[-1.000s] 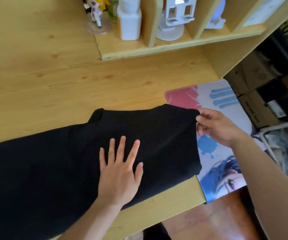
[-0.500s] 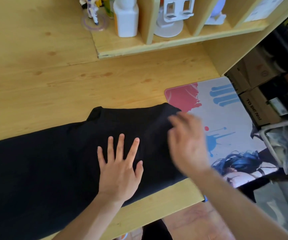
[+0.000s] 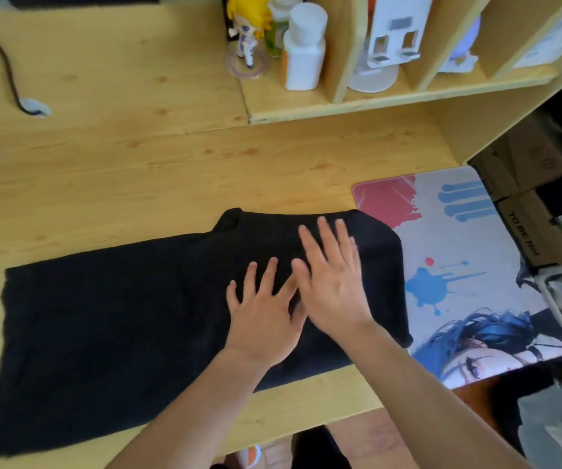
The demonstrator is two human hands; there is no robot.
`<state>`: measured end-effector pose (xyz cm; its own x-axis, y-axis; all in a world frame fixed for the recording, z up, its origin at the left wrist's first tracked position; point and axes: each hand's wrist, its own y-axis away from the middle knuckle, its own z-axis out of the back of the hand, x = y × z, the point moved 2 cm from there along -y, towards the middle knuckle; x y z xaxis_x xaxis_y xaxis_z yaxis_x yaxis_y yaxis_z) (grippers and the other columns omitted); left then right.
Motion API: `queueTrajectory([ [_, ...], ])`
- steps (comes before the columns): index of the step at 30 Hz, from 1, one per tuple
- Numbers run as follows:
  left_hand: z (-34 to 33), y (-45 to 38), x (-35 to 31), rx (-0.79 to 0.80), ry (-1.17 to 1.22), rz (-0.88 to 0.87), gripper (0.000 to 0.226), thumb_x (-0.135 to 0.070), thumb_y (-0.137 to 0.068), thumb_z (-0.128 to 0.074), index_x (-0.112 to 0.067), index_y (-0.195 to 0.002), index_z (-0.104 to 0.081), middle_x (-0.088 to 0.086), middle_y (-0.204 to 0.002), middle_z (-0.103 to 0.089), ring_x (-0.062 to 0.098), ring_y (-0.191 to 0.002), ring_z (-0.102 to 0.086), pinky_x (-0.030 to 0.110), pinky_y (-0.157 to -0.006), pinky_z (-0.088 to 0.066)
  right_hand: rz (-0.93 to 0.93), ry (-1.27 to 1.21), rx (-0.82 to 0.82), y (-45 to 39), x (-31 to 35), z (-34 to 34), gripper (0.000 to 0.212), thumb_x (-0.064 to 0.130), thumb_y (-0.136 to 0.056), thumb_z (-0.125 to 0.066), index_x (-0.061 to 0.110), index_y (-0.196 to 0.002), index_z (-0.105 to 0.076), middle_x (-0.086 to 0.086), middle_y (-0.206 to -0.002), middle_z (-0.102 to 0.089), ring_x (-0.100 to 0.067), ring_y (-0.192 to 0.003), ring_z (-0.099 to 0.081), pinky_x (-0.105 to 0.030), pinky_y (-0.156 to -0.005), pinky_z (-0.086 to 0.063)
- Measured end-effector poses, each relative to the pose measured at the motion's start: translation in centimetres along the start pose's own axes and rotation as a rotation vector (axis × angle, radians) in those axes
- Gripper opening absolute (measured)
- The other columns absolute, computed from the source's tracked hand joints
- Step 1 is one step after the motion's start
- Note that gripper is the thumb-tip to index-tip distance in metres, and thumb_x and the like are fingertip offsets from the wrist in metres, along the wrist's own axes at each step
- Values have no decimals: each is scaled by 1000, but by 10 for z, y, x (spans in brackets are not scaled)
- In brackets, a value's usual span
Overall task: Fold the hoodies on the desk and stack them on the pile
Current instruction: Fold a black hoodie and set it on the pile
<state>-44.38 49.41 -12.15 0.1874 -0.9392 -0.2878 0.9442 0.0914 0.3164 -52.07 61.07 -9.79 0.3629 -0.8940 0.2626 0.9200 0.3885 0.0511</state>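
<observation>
Both hands lie flat, fingers spread, gripping nothing: the left hand [image 3: 262, 319] and right hand [image 3: 332, 282] press side by side on the black hoodie [image 3: 120, 319]. It lies spread across the wooden desk [image 3: 137, 164], its right edge overlapping the printed mat [image 3: 469, 265].

A matt black cloth hoodie [image 3: 120, 316] lies on a pale wooden bench [image 3: 137, 170] with visible grain and knots. Beside it, a smooth printed mat [image 3: 469, 252]. On the wooden shelf [image 3: 391, 99], a smooth white plastic bottle [image 3: 303, 52].
</observation>
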Motion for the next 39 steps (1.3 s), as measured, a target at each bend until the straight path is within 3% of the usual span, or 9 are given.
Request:
queueTrajectory([
  [2,8,-2,29,-90,-24,26,58,-56,-106,-21,-37,-160,-21,0,-170,-20,27,-156,-16,56,-123,-17,81,-32,136,-18,27,-16,61,53,-105,-18,27,-161,-21,-6,-170,-8,-28,-156,8,-49,-126,-2],
  [5,5,2,99,-102,-161,120,64,-63,-103,-9,-39,-162,-9,1,-172,-7,29,-158,-6,56,-126,-11,24,110,233,-38,20,-38,65,60,-103,-12,32,-161,-9,-3,-170,1,-26,-156,11,-48,-126,1],
  [13,16,92,177,-176,-119,397,64,-64,-103,-12,-38,-162,-10,8,-171,-5,36,-157,4,59,-125,1,-77,324,200,-36,41,-36,64,47,-105,-22,23,-162,-8,-11,-169,-1,-37,-155,6,-59,-124,-4],
  [17,4,124,223,-151,-7,623,70,-69,-99,0,-39,-163,-6,6,-172,-2,30,-158,4,56,-127,-2,100,185,148,-21,116,-50,68,56,-105,-18,24,-162,-1,-10,-169,6,-37,-155,10,-54,-124,5],
  [22,3,130,248,-191,24,569,66,-63,-102,-6,-38,-163,-9,2,-172,-1,23,-158,4,46,-128,1,108,283,277,-26,132,-86,71,64,-100,-2,29,-159,15,-5,-166,23,-34,-153,19,-54,-125,0],
  [26,11,146,265,-293,87,475,57,-50,-105,-24,-27,-155,-41,10,-166,-29,31,-154,-23,51,-123,-22,129,281,299,-30,138,-83,72,64,-100,-8,28,-161,11,-5,-167,22,-33,-153,19,-54,-125,-1],
  [32,9,173,290,-110,43,728,63,-62,-102,-11,-44,-161,-4,12,-171,-2,36,-156,-5,55,-124,-15,183,187,115,32,164,-58,68,55,-104,-29,24,-161,-10,-12,-169,3,-37,-155,7,-56,-125,-5],
  [36,30,173,271,-93,80,871,78,-67,-99,-32,-35,-161,2,17,-157,-22,40,-139,-32,58,-99,-43,124,206,271,79,167,-85,67,60,-103,-12,28,-161,-7,-9,-170,1,-33,-156,7,-55,-125,-8],
  [39,40,185,268,-160,398,990,82,-60,-94,-56,-18,-154,-19,16,-132,-44,40,-108,-55,50,-81,-53,103,247,282,79,164,-95,67,59,-102,-11,28,-161,-8,-7,-169,1,-31,-156,5,-53,-125,-7],
])
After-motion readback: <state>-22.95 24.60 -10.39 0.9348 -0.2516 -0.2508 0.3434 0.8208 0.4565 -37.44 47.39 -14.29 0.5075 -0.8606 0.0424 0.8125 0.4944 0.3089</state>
